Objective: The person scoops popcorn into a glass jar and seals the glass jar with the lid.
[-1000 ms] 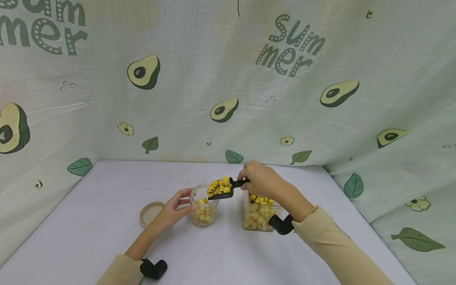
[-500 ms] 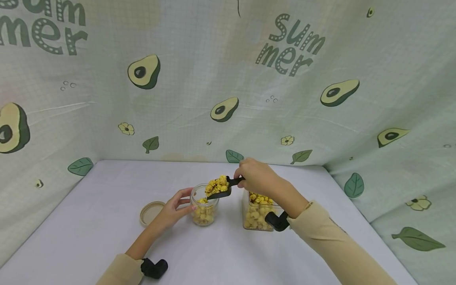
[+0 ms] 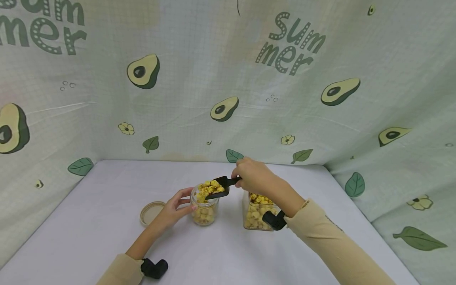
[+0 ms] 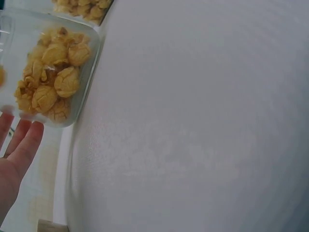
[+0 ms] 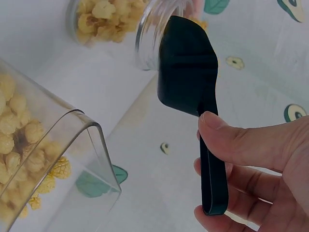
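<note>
Close in on the left hand (image 4: 17, 154) at the lower left edge, fingers (image 4: 28, 145) straight and side by side, their tips up against the wall of a clear glass jar (image 4: 82, 92). The jar stands on a white tabletop (image 4: 193, 125) that fills the right of the view. Inside it sits a heap of golden, knobbly popcorn (image 4: 50, 79), pressed against the glass. Up at the top edge, a second clear container (image 4: 84, 7) peeks in with more of the yellow pieces, just beside the jar. A tan sliver shows at the bottom edge, too little to tell what it is.
</note>
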Motion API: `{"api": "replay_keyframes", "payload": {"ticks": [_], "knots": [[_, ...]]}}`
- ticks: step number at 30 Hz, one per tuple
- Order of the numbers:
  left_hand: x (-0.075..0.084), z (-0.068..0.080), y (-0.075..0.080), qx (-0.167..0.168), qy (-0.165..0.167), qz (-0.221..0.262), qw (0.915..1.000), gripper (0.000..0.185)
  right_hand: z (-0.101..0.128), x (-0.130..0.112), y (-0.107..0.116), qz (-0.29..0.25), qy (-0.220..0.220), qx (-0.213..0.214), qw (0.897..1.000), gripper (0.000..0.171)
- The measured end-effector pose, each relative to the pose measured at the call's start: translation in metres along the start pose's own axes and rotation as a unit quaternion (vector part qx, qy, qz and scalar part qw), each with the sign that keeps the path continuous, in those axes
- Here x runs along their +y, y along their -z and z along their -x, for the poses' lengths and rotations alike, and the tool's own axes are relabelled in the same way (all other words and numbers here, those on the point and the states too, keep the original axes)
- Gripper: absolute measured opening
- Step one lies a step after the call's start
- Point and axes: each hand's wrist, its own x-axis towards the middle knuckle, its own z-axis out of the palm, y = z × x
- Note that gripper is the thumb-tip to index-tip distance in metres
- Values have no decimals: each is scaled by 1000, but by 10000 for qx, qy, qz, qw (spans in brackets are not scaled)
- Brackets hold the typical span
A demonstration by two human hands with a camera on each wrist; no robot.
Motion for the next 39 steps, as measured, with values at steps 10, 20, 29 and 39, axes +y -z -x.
{"api": "replay_keyframes", "payload": {"ticks": [10, 20, 29, 39], "knots": [[-1, 1, 1, -12, -122, -28, 9999, 57, 2, 0, 2, -13, 17, -22, 10000, 17], [-2, 1, 0, 9, -177, -77, 9998, 57, 3, 0, 2, 17, -1, 7, 10000, 17], [-2, 1, -1, 20, -131, -3, 9999, 57, 8, 6, -1, -149, 43, 214, 9997, 16], [-4, 0, -2, 56, -77, -45, 9999, 58, 22, 21, -4, -725, 91, 613, 9954, 23]]}}
